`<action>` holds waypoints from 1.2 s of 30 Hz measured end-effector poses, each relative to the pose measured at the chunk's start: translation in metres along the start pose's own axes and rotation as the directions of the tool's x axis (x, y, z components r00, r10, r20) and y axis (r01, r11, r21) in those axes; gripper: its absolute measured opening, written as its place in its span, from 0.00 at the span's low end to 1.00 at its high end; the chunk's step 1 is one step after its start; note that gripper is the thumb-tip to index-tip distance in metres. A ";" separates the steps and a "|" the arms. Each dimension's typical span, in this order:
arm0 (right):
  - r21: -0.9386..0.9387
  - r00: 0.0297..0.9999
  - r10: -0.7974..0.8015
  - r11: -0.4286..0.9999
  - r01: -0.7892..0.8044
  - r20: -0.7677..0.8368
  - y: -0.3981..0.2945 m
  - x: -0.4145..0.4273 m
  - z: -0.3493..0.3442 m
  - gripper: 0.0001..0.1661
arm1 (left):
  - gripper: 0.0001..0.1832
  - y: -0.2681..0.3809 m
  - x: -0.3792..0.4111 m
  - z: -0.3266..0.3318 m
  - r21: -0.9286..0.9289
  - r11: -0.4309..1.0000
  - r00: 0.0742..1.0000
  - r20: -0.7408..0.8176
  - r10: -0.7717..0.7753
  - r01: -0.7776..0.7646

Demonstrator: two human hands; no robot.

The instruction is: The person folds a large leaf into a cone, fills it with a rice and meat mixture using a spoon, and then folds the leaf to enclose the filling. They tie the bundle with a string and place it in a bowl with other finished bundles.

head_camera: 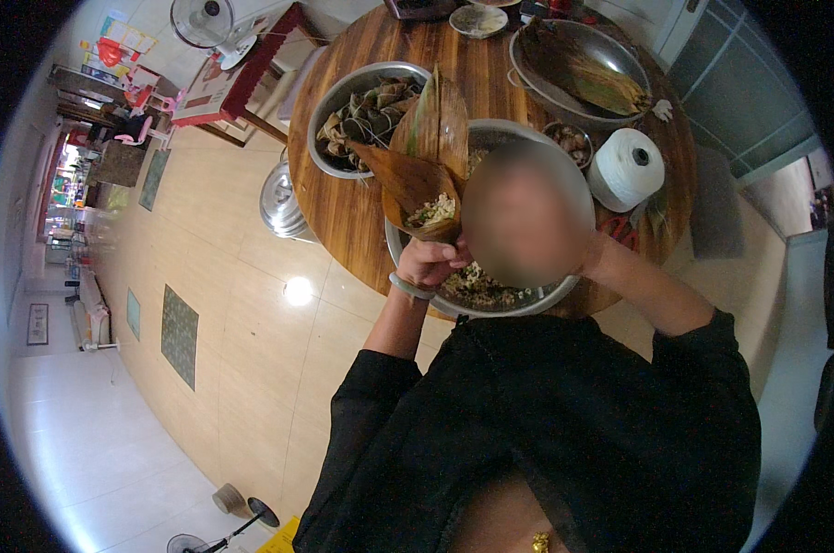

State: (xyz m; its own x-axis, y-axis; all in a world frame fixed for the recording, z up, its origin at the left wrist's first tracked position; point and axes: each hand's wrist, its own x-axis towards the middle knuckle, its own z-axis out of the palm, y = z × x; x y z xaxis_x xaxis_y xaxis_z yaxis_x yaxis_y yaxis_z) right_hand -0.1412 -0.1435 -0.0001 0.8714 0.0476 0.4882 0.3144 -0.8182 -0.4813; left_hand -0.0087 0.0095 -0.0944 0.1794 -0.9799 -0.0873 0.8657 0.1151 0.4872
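Note:
My left hand (430,263), with a pale bangle at the wrist, holds a cone of brown bamboo leaves (417,176). Rice filling (434,209) with green bits lies inside the cone, and long leaf ends stand up beyond it. Below is a large metal basin (520,310) of loose rice mixture (482,287). A blurred patch covers my right hand; only the forearm shows, reaching over the basin's right side. Left of the leaves, a metal bowl (318,148) holds tied leaf-wrapped rice dumplings (372,117).
A cone of white string (624,169) stands right of the basin beside a small bowl of filling (570,142). Behind, a metal pan (527,86) holds long leaves (583,69). A plate (478,21) lies at the far edge of the round wooden table (354,228).

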 end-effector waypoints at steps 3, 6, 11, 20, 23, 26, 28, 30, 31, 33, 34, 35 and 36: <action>0.019 0.999 -0.036 0.999 0.036 -0.025 0.000 0.003 -0.001 0.20 | 0.29 0.000 -0.003 -0.011 -0.035 0.999 1.000 0.012 -0.025 0.025; 0.017 0.995 -0.076 0.997 0.077 -0.060 0.000 0.002 0.002 0.20 | 0.31 0.001 -0.002 -0.004 0.070 0.997 1.000 0.001 -0.028 0.028; 0.023 0.973 -0.160 0.986 0.166 -0.166 -0.002 0.002 -0.007 0.19 | 0.34 0.006 0.005 0.024 0.591 0.805 0.989 -0.081 0.124 -0.053; -0.272 0.912 -0.189 0.915 0.299 0.365 0.007 -0.024 0.008 0.07 | 0.37 -0.011 0.017 0.046 0.872 0.449 0.937 0.032 0.348 -0.196; -0.238 0.829 -0.002 0.958 0.163 0.559 -0.002 -0.016 0.003 0.06 | 0.37 -0.026 0.022 0.026 0.877 0.425 0.920 0.048 0.389 -0.225; -0.265 0.810 0.009 0.947 0.182 0.587 0.010 -0.027 0.014 0.09 | 0.37 -0.037 0.023 0.018 0.849 0.456 0.895 0.045 0.444 -0.269; -0.311 0.795 0.015 0.925 0.220 0.606 0.025 -0.035 0.025 0.12 | 0.36 -0.035 0.020 0.017 0.862 0.461 0.906 -0.004 0.423 -0.211; -0.306 0.830 -0.069 0.910 0.279 0.554 0.033 -0.030 0.022 0.11 | 0.32 -0.023 0.012 0.030 0.841 0.510 0.944 0.002 0.330 -0.181; -0.270 0.864 -0.170 0.906 0.326 0.474 0.032 -0.020 0.018 0.09 | 0.30 -0.017 0.010 0.027 0.823 0.554 0.968 -0.027 0.250 -0.120; -0.161 0.899 -0.189 0.949 0.270 0.395 0.014 0.009 0.001 0.09 | 0.21 -0.006 0.003 0.024 0.706 0.704 0.988 -0.041 0.148 -0.076; -0.122 0.895 -0.132 0.972 0.202 0.426 0.005 0.020 -0.010 0.10 | 0.19 -0.003 0.003 0.017 0.630 0.776 0.999 -0.013 0.052 -0.032; -0.090 0.878 -0.077 0.987 0.135 0.472 0.003 0.026 -0.016 0.12 | 0.17 0.000 0.005 0.007 0.546 0.838 0.999 0.023 -0.040 0.021; -0.080 0.848 -0.023 0.994 0.077 0.530 0.005 0.029 -0.020 0.14 | 0.15 0.001 0.006 -0.001 0.459 0.885 0.990 0.071 -0.124 0.078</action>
State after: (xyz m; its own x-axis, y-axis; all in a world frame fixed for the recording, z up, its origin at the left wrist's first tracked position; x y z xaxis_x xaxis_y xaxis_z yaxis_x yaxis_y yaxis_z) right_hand -0.1220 -0.1580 0.0262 0.9312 0.3624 0.0394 0.3491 -0.8555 -0.3823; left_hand -0.0062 0.0037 -0.0952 0.0370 -0.9957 -0.0850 0.5658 -0.0492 0.8230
